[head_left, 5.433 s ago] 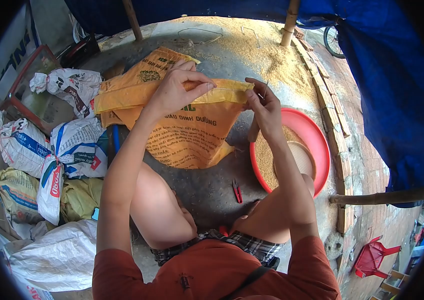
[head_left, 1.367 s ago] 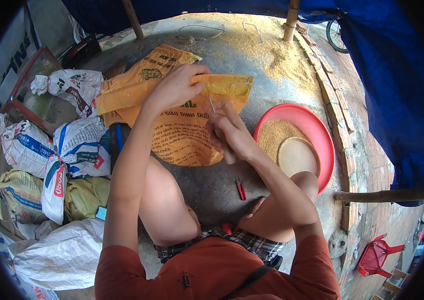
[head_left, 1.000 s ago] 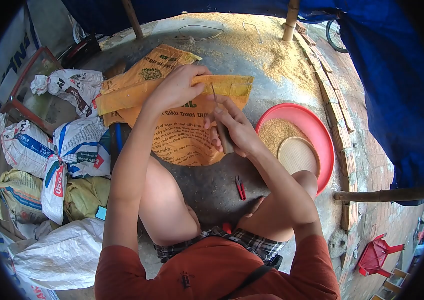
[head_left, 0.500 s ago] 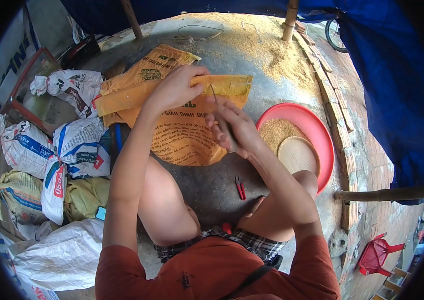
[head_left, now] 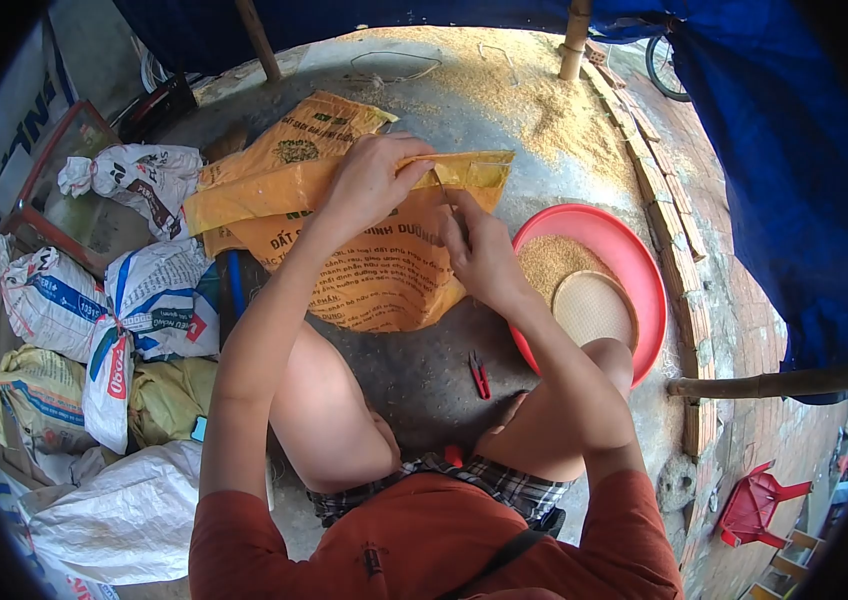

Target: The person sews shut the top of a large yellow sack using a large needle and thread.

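An orange printed sack (head_left: 364, 262) spreads in front of my knees, its upper edge folded over into a band. My left hand (head_left: 376, 178) is closed on that band, thumb and fingers pinching near its right part. Close by on the right, my right hand (head_left: 484, 252) is closed around a thin, dark, needle-like rod (head_left: 441, 186). The rod's upper end meets the folded edge beside my left fingertips; whether it passes through the sack is hidden. Red-handled pliers (head_left: 480, 377) lie on the floor between my feet and the sack.
To the right stands a red round tray (head_left: 644, 260) with grain (head_left: 556, 262) and a small woven basket (head_left: 592, 310). Several tied white sacks (head_left: 159, 290) crowd the left side. Grain (head_left: 574, 125) is spread on the far floor, beside a brick row (head_left: 679, 235).
My right hand has turned and moved up closer to the folded edge, its fingers now drawn together round the rod. My left hand and the sack edge have shifted slightly right.
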Action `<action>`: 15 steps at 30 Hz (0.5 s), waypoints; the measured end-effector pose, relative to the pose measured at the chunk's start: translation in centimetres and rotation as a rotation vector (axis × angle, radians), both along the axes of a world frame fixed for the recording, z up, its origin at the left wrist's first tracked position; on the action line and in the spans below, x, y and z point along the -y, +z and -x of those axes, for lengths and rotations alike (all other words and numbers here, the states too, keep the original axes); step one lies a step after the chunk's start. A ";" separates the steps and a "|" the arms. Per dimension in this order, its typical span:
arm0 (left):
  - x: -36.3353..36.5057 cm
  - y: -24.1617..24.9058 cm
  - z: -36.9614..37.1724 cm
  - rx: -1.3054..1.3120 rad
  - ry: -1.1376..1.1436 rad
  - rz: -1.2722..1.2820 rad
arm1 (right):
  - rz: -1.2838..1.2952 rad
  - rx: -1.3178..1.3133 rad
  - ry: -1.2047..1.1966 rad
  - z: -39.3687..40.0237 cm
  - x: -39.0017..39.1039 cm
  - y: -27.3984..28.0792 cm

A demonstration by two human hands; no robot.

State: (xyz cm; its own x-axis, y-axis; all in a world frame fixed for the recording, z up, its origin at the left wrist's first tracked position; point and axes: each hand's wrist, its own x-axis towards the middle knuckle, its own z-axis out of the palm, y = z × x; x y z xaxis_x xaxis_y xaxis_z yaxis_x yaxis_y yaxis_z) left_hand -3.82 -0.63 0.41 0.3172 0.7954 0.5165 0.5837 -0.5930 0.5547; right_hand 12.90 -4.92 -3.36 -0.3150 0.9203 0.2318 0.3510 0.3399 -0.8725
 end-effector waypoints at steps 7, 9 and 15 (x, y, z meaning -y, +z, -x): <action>0.6 1.2 -0.7 -0.011 0.043 -0.314 | -0.179 -0.062 0.004 -0.4 -0.3 0.4; 0.8 1.2 -0.9 -0.008 0.056 -0.327 | -0.167 -0.081 0.001 -0.4 0.0 1.0; 0.5 1.8 -0.3 -0.028 0.048 -0.181 | 0.178 -0.274 0.124 -0.2 0.0 1.9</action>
